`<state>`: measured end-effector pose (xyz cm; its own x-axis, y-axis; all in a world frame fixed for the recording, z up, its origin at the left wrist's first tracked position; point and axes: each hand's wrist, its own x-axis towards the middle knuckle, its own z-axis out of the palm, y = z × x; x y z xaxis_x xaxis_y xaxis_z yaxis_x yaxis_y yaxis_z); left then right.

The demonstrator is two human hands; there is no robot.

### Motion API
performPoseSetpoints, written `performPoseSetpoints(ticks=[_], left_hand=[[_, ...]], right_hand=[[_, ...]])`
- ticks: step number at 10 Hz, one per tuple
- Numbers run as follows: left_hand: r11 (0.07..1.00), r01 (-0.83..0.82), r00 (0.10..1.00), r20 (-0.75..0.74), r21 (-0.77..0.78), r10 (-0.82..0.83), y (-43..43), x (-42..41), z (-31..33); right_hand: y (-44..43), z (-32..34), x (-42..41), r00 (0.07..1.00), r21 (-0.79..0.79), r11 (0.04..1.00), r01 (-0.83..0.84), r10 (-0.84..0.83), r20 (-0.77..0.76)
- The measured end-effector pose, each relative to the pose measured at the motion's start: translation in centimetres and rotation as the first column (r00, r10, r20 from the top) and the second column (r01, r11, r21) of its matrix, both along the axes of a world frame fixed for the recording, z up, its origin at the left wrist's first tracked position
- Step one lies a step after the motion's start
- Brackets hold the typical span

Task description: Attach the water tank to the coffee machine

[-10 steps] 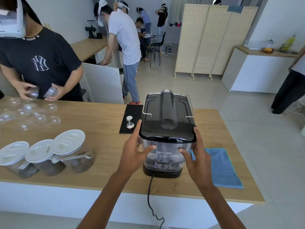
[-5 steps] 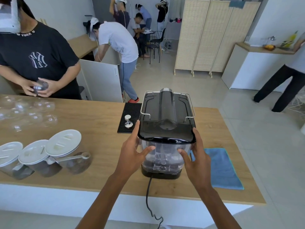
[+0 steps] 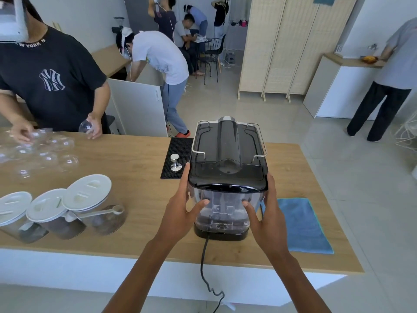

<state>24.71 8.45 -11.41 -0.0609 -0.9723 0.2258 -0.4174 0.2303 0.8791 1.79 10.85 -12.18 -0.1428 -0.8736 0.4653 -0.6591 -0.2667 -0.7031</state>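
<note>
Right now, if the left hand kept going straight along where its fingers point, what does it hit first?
Left hand points up-counter along the left side of the clear plastic water tank, index fingertip beside the black coffee machine. Next in line is probably the black ribbed rubber mat with the steel tamper; depth is unclear.

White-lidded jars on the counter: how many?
3, in a row at the counter's near-left: left jar, middle jar, right jar with a scoop. More may be off-frame left.

Head view, downward over counter (image 3: 126,168)
</note>
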Motion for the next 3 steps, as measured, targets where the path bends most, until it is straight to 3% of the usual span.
performPoseSetpoints(ticks=[2, 3], left_hand=[[0.996, 0.072, 0.962, 0.26, 0.047, -0.082, 0.8, 1.9, -3.4], [0.991, 0.097, 0.941, 0.315, 0.098, -0.123, 1.0, 3.3, -6.2]], right_hand=[[0.5, -3.1, -1.3, 0.981, 0.085, 0.996, 0.031, -0.014, -0.193], [0.9, -6.3, -2.3, 0.96, 0.167, 0.983, 0.075, -0.026, -0.279]])
